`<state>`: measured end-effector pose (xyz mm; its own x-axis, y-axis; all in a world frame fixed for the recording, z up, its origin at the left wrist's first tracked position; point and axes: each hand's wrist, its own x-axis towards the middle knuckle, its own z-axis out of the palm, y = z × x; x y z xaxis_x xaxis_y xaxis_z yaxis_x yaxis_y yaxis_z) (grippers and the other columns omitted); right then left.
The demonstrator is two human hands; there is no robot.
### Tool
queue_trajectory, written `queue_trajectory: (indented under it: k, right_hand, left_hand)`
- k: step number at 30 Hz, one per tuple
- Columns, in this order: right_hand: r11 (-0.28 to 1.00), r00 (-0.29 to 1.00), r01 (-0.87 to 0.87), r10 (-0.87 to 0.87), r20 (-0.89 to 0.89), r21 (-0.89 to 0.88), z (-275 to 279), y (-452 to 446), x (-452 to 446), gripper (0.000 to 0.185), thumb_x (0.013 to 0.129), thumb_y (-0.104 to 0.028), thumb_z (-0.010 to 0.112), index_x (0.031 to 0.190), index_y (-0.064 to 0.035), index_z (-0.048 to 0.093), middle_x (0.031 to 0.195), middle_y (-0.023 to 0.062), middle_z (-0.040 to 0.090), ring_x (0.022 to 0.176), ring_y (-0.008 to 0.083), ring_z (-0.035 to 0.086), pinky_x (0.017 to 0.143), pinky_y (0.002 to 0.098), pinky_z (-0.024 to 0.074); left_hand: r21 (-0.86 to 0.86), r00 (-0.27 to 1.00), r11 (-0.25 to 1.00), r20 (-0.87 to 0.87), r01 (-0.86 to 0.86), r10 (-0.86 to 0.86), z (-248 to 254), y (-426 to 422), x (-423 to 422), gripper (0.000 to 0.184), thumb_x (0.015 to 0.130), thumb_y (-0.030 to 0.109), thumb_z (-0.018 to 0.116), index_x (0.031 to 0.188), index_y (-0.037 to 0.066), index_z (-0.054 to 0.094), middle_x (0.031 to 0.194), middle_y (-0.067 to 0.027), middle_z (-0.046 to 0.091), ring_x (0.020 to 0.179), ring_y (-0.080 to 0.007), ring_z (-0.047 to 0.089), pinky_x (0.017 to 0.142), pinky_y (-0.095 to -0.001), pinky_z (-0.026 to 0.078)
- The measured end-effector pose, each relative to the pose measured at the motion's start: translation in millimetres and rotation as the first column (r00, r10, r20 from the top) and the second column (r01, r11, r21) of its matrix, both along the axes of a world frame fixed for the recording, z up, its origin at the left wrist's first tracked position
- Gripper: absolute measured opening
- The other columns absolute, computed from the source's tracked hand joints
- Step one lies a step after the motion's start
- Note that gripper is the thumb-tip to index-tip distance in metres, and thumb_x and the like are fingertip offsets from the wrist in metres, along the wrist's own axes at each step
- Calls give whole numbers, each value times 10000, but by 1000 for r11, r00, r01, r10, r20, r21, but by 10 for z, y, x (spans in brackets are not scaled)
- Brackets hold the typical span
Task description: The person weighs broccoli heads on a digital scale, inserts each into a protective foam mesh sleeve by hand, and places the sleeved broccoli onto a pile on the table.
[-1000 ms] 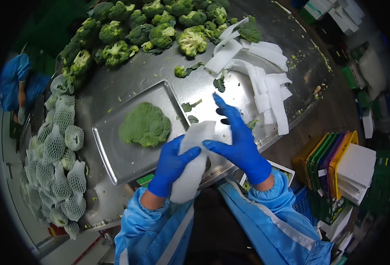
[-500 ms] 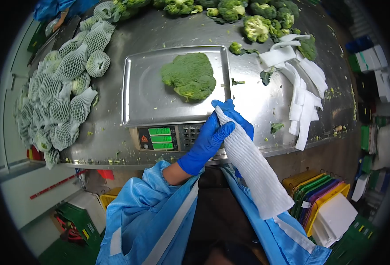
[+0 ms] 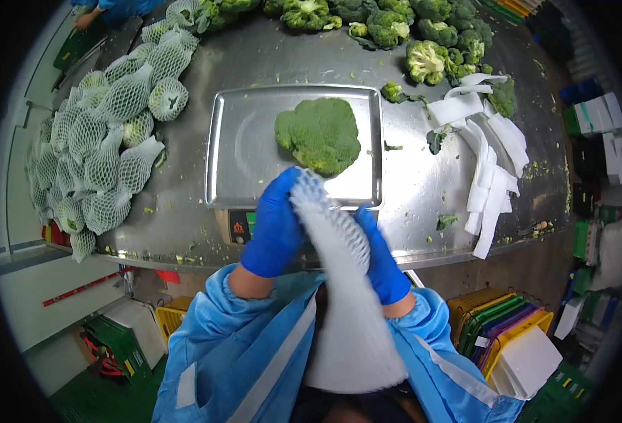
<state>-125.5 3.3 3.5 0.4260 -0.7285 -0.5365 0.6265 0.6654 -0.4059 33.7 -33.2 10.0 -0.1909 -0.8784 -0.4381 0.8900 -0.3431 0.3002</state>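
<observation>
Between my blue-gloved hands hangs a white foam net sleeve (image 3: 353, 303), its upper end stretched so the mesh shows and its lower end blurred. My left hand (image 3: 275, 229) is closed on the sleeve's upper left side. On its right side my right hand (image 3: 380, 261) grips the mesh, fingers partly hidden behind it. A broccoli head (image 3: 319, 134) lies crown up on the steel scale tray (image 3: 230, 190), just beyond the sleeve's top. The scale's display (image 3: 242, 227) is mostly covered by my left hand.
Netted broccoli (image 3: 106, 155) is piled at the left, with loose broccoli heads (image 3: 427, 62) along the far side. Flat white sleeves (image 3: 490, 190) lie on the right of the steel table (image 3: 177, 233). Coloured crates (image 3: 501, 331) stand lower right. A person's blue sleeve (image 3: 124, 8) shows upper left.
Both hands have moved apart, and the sleeve, narrow at its top before, is now spread open between them. Its lower end has swung left, nearer my body.
</observation>
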Motion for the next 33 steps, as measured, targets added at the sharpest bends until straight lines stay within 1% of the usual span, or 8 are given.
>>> queue_trajectory:
  k: [4, 8, 12, 20, 27, 30, 31, 33]
  right_hand:
    - [840, 853, -485, 393, -343, -244, 60, -105, -205, 402, 849, -259, 597, 1157, -5, 551, 1001, 69, 629, 899, 148, 596, 846, 270, 458]
    - [989, 994, 5, 11, 106, -150, -131, -229, -383, 403, 826, -258, 597, 1101, 35, 555, 1012, 117, 629, 918, 195, 608, 829, 323, 481]
    - [996, 981, 41, -25, 193, -79, -85, -263, -309, 422, 794, -149, 608, 1158, 48, 527, 1051, 112, 623, 989, 193, 589, 912, 312, 448]
    - [836, 570, -109, -391, -723, -538, -324, -699, -4, 538, 837, -168, 576, 1325, -47, 384, 1051, 105, 591, 900, 153, 571, 828, 268, 450]
    - [756, 695, 111, -523, -494, -645, -494, -1009, -31, 404, 864, -133, 519, 1250, -21, 474, 1078, 85, 576, 930, 136, 542, 866, 269, 425]
    - [607, 562, 43, -671, -484, -793, -40, -890, -87, 450, 710, 85, 503, 1144, -30, 541, 1045, 44, 564, 852, 104, 529, 796, 233, 432]
    - [536, 535, -72, -691, -487, -841, 104, -813, -151, 401, 706, 84, 529, 1088, -32, 567, 958, 28, 571, 772, 94, 517, 721, 218, 435]
    - [624, 657, -128, -529, -537, -771, 245, -599, -206, 349, 712, 91, 545, 1034, -36, 589, 874, 19, 573, 700, 86, 499, 665, 216, 435]
  left_hand:
    - [74, 950, 953, 84, 294, -300, -161, 140, 298, 305, 935, 281, 449, 1046, 29, 578, 995, -95, 626, 911, -180, 592, 847, -320, 474]
    - [124, 734, 794, 319, 595, -600, -3, 410, 263, 418, 952, 271, 415, 1261, -7, 457, 1213, -125, 540, 1104, -187, 514, 961, -319, 402]
    - [96, 135, 758, 962, 646, -237, -124, 120, 471, 241, 785, 64, 640, 1021, 15, 623, 989, -91, 638, 833, -156, 612, 778, -284, 482]
    - [-358, -232, 850, 854, 387, 466, 107, -1001, 504, 245, 799, 100, 585, 1018, -9, 603, 981, -72, 638, 891, -132, 582, 813, -277, 451]
    - [-225, 578, 930, 816, 290, 17, -783, -1118, 711, 244, 898, 223, 497, 1013, 28, 589, 967, -43, 615, 914, -126, 555, 817, -298, 435]
    - [-128, -47, 783, 979, 609, 197, -643, -687, 960, 350, 892, 252, 469, 1120, -2, 547, 1086, -103, 592, 1031, -184, 545, 893, -320, 444]
    - [-305, 483, 849, 873, 432, 68, -448, -653, 848, 498, 919, 384, 424, 1186, -26, 519, 1108, -120, 593, 1005, -208, 578, 898, -317, 457]
    - [-376, 587, 867, 800, 327, 126, 156, -577, 374, 559, 899, 427, 441, 1209, -34, 499, 1157, -138, 565, 1054, -232, 555, 939, -336, 434]
